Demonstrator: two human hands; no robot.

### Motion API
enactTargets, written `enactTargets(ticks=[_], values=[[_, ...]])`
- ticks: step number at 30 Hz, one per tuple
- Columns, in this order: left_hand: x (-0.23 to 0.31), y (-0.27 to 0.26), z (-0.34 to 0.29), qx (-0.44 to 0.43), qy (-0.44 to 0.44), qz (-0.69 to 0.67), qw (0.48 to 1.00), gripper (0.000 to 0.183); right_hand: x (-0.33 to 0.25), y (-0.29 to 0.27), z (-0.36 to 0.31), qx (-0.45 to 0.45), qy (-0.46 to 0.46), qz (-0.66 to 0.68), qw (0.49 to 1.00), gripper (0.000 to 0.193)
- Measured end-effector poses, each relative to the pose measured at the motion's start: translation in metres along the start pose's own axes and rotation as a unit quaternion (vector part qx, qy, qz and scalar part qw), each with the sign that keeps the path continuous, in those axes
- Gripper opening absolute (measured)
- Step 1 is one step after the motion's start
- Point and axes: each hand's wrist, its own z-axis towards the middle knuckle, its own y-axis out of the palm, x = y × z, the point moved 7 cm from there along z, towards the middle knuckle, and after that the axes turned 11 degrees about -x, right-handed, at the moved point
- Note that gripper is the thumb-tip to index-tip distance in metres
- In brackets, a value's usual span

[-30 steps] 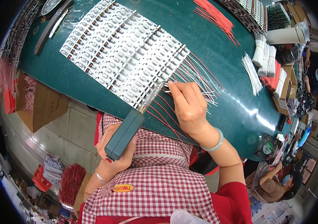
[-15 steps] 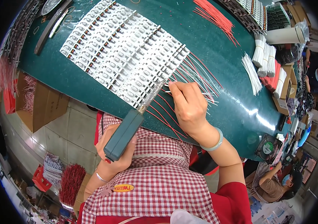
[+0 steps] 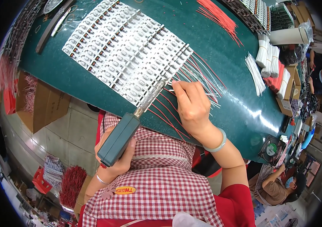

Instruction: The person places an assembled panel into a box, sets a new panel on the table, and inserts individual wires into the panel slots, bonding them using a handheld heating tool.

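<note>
My left hand (image 3: pixel 122 157) is wrapped round the dark green handle of a soldering gun (image 3: pixel 119 139). Its metal barrel slants up and right over the near right edge of a sheet of white lamp modules (image 3: pixel 127 49), which lies on the green table. Close to the barrel's far end, my right hand (image 3: pixel 193 104) is closed in a pinch on a thin wire, mostly hidden by the fingers. Red wires (image 3: pixel 168 118) and white wires (image 3: pixel 211 87) fan out from that edge of the sheet, on both sides of my right hand.
Loose red wires (image 3: pixel 221 19) lie at the far right of the table (image 3: pixel 240 109), with white wire bundles (image 3: pixel 262 51) beyond. A small fan (image 3: pixel 270 148) stands at the right edge. A dark bar (image 3: pixel 53 28) lies far left. A cardboard box (image 3: pixel 43 102) stands below the left edge.
The soldering gun and my left hand have shifted slightly down and left. The sheet of modules has moved very slightly right. My right hand stays nearly in place, still pinching.
</note>
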Motion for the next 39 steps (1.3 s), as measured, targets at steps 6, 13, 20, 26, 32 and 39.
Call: enactTargets(ticks=[6, 13, 20, 26, 32, 39], values=[[-0.010, 0.000, -0.014, -0.016, -0.033, -0.010, 0.999, 0.026, -0.005, -0.008, 0.002, 0.025, -0.015, 0.004, 1.000, 0.034], [-0.002, 0.001, -0.009, -0.029, -0.034, 0.017, 0.999, 0.024, -0.010, -0.002, -0.004, 0.009, -0.007, 0.011, 1.000, 0.036], [0.014, 0.001, 0.007, -0.014, 0.009, 0.040, 0.999, 0.022, -0.012, -0.002, -0.002, -0.011, 0.025, 0.013, 1.000, 0.034], [0.018, -0.001, 0.007, -0.010, 0.020, 0.057, 0.998, 0.021, -0.014, 0.000, -0.003, -0.005, -0.010, -0.002, 1.000, 0.035], [-0.006, -0.001, -0.016, -0.011, -0.020, 0.010, 1.000, 0.023, -0.015, -0.002, 0.000, -0.011, 0.022, 0.007, 1.000, 0.034], [-0.007, -0.007, -0.021, -0.005, -0.013, -0.004, 1.000, 0.028, -0.017, -0.007, 0.000, 0.010, 0.019, 0.015, 1.000, 0.034]])
